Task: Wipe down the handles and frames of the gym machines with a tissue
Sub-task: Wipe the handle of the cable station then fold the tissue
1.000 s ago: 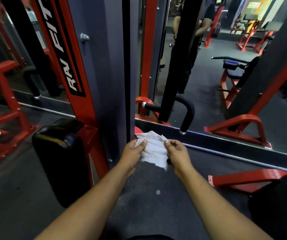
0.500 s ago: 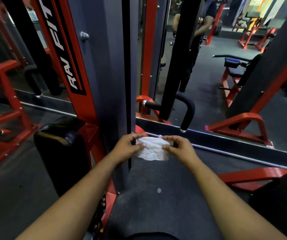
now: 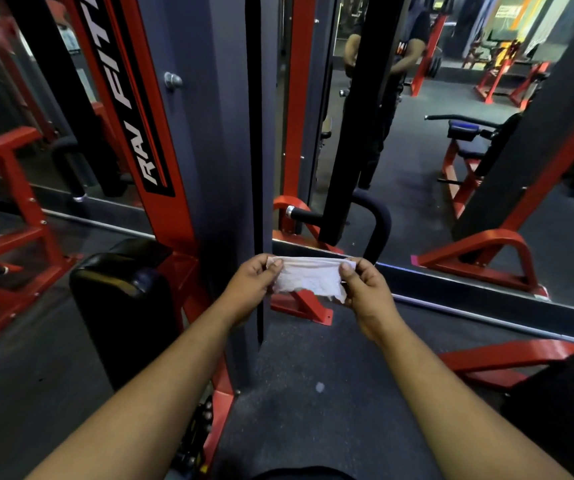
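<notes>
A white tissue [image 3: 308, 280] is stretched flat between both hands in front of me. My left hand [image 3: 249, 285] pinches its left end and my right hand [image 3: 368, 289] pinches its right end. Just behind the hands rises the machine's grey upright frame [image 3: 216, 133] with a red-and-black branded post [image 3: 133, 116]. A black padded seat [image 3: 122, 306] sits low on the left. A black curved handle [image 3: 375, 223] with a chrome end shows behind the tissue.
A wall mirror [image 3: 417, 150] behind the machine reflects a person and more red equipment. Red frame feet [image 3: 479, 254] and a red bar [image 3: 507, 355] lie right on the dark rubber floor [image 3: 313, 393]. Another red machine [image 3: 11, 220] stands left.
The hands have risen and moved apart, pulling the crumpled tissue out into a flat, folded strip. The view has shifted slightly closer to the machine.
</notes>
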